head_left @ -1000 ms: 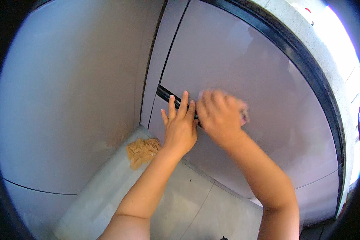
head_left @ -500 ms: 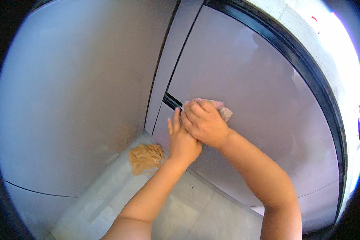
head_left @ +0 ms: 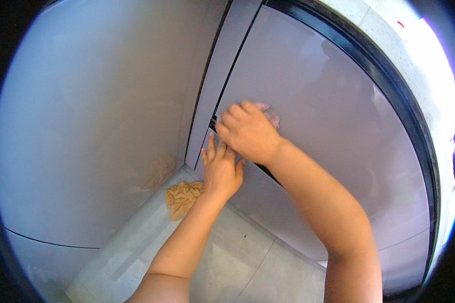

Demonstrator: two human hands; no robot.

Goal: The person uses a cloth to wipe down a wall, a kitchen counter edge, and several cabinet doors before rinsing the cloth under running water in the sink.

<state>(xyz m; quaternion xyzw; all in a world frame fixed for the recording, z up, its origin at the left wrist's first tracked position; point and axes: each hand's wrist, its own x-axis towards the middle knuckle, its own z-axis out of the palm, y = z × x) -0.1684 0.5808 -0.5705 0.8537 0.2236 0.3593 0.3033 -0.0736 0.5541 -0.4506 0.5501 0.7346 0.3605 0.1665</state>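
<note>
My right hand (head_left: pixel 248 132) is curled over a crumpled, pinkish-white cloth (head_left: pixel 271 115) and presses it against the grey cabinet front (head_left: pixel 333 126), just above a black recessed strip (head_left: pixel 269 175). Most of the cloth is hidden under the fingers. Below and slightly left of it, my left hand (head_left: pixel 221 174) lies with fingers stretched out and apart on the lower panel. Its fingertips reach up close to the strip, and the right hand partly overlaps them.
A crumpled tan cloth (head_left: pixel 181 199) lies on the grey tiled floor (head_left: pixel 237 247) in the corner. To the left stands a large glossy grey panel (head_left: pixel 96 131). A black edge (head_left: pixel 384 78) runs beneath a pale countertop (head_left: pixel 356 15) at upper right.
My right hand has moved up and to the left with the cloth. The left hand has shifted a little left, its fingers more spread. More of the black strip shows below the right wrist.
</note>
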